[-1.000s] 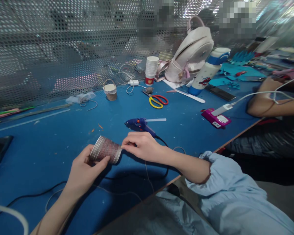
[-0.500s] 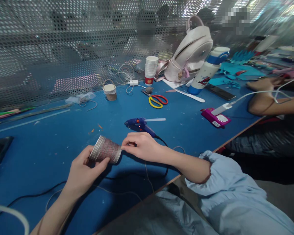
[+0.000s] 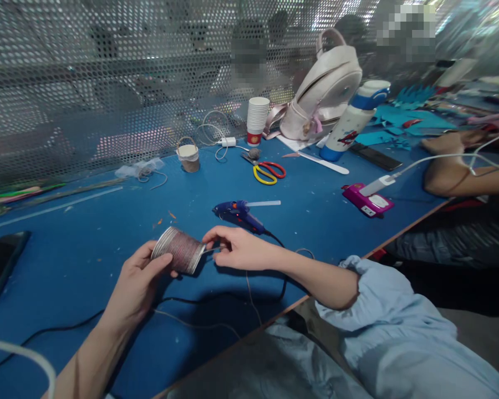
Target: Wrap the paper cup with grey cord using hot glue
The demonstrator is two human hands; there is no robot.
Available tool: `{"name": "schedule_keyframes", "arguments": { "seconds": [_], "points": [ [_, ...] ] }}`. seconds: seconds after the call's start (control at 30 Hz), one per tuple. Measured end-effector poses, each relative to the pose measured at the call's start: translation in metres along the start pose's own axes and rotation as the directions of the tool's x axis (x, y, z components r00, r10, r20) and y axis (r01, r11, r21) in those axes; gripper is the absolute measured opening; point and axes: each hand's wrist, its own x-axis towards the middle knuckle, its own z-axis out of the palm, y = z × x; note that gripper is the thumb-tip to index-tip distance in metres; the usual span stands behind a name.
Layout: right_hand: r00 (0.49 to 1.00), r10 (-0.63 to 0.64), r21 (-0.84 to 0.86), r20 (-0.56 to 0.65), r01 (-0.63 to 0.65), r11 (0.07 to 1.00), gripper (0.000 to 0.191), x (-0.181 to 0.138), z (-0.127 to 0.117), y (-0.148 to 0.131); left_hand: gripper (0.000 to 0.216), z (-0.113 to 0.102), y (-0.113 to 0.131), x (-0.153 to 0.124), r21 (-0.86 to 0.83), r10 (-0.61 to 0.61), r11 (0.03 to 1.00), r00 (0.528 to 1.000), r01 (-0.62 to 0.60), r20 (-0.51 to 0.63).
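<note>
My left hand [image 3: 139, 282] is wrapped round a paper cup [image 3: 179, 250] wound with reddish and pale cord. The cup lies tilted on its side above the blue table. At its right end my right hand [image 3: 243, 248] pinches a thin cord [image 3: 210, 250] that runs to the cup's edge. Loose cord [image 3: 249, 296] trails below toward the table's front edge. Just beyond my right hand a blue glue gun [image 3: 239, 213] lies with a clear glue stick in its back.
Scissors [image 3: 268, 172], a small basket-like cup [image 3: 189, 159], stacked paper cups [image 3: 258, 121], a bottle [image 3: 349, 124] and a backpack [image 3: 324, 88] stand behind. A pink power socket [image 3: 368, 199] lies right, near another person's arm [image 3: 468, 174]. A phone [image 3: 4, 266] lies left.
My left thumb has shifted up onto the cup's side. My right fingers have spread slightly, and the cord between them and the cup now shows.
</note>
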Motion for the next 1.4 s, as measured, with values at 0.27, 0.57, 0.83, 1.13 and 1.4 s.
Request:
{"name": "schedule_keyframes", "arguments": {
  "seconds": [0.27,0.57,0.83,1.13,1.4],
  "points": [
    [0.988,-0.085,-0.084,-0.126,0.074,0.994,0.031,0.005,0.009,0.019,0.024,0.0,0.002,0.007,-0.056,-0.089,0.994,0.996,0.09,0.027],
    [0.984,-0.111,-0.362,-0.137,0.055,0.931,0.023,0.005,0.01,0.017,0.032,0.005,-0.008,0.005,0.182,-0.026,0.983,0.993,0.005,0.116],
    [0.984,-0.148,-0.4,-0.1,0.096,0.912,0.035,0.002,0.009,0.015,0.03,0.008,-0.003,0.001,0.396,0.015,0.918,0.999,-0.034,0.051],
    [0.962,-0.218,-0.449,0.167,0.271,0.851,0.016,-0.012,0.008,0.007,0.037,-0.001,0.01,0.007,0.712,0.22,0.697,0.971,-0.088,-0.096],
    [0.892,-0.233,-0.609,0.388,0.438,0.662,0.015,-0.016,0.005,0.01,0.023,-0.004,0.02,0.025,0.876,0.387,0.307,0.89,-0.372,0.243]
  ]
}}
